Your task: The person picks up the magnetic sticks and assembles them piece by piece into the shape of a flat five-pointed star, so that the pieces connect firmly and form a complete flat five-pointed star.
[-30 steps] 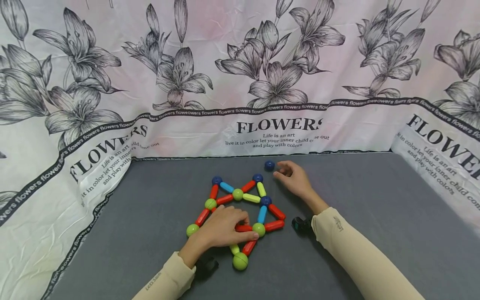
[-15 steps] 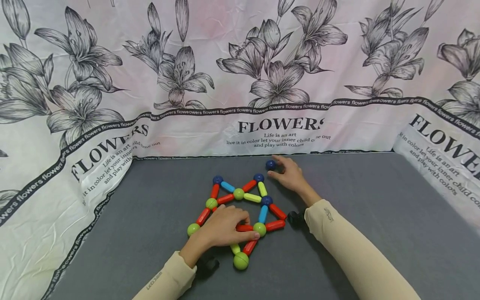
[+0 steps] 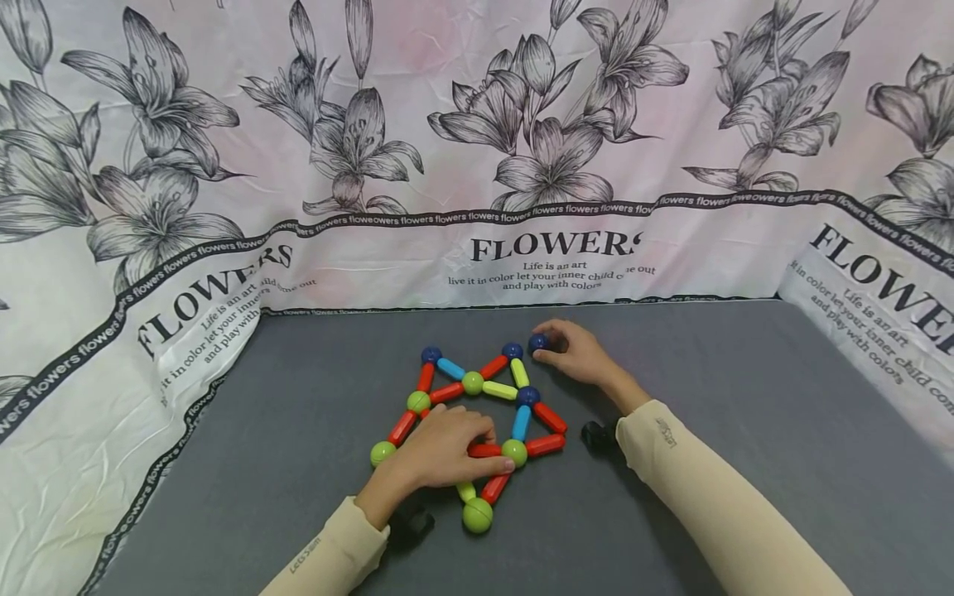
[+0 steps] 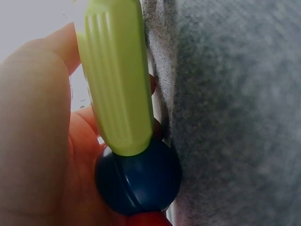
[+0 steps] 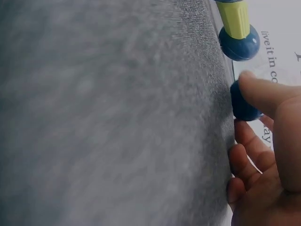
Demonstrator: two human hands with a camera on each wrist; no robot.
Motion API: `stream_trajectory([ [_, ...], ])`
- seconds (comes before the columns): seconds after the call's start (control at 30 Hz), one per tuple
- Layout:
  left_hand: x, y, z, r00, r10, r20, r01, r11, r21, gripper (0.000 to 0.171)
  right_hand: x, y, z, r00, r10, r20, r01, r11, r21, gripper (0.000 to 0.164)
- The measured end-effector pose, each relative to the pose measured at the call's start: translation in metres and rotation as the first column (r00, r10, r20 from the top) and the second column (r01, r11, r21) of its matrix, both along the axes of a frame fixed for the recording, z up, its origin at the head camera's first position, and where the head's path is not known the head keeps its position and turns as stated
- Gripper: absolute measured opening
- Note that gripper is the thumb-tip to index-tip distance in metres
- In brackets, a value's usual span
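Magnetic sticks in red, blue and yellow-green join green and dark blue balls into a flat frame point(image 3: 500, 390) on the grey table. My left hand point(image 3: 443, 447) grips the frame near its front, thumb against a green ball point(image 3: 514, 453) and fingers bent over the sticks. In the left wrist view a yellow-green stick point(image 4: 117, 80) and a dark blue ball point(image 4: 138, 176) lie beneath that hand. Past the frame's back right corner, my right hand point(image 3: 585, 356) pinches a loose dark blue ball point(image 3: 538, 342) between thumb and fingers. Part of the frame is hidden under my left hand.
A grey cloth point(image 3: 745, 414) covers the table. Behind it hangs a white curtain point(image 3: 402, 265) printed with flowers and lettering, which also runs down the left and right sides. The frame's corner ball point(image 5: 240, 43) is close to the pinched ball in the right wrist view.
My right hand has closed its fingers on the loose blue ball and brought it slightly nearer to me. My left hand and the frame have stayed put.
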State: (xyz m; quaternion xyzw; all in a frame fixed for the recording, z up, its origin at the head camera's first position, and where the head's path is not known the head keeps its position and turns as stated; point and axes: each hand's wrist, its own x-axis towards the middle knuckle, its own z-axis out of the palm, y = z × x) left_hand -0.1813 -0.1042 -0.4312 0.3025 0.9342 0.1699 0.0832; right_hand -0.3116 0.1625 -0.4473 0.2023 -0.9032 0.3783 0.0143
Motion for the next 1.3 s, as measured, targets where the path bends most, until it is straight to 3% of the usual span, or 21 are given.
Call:
stream_trajectory([
  [0.53,0.002,-0.002,-0.003,1.000,-0.003,-0.005,0.003,1.000,0.022,0.039,0.035,0.024,0.001,0.992,0.070,0.102,-0.065,0.996,-0.053,0.039],
  [1.3,0.002,-0.001,0.001,1.000,0.003,-0.005,-0.003,1.000,0.017,0.039,0.084,0.055,-0.009,0.988,0.127,0.086,-0.108,0.975,-0.194,0.035],
])
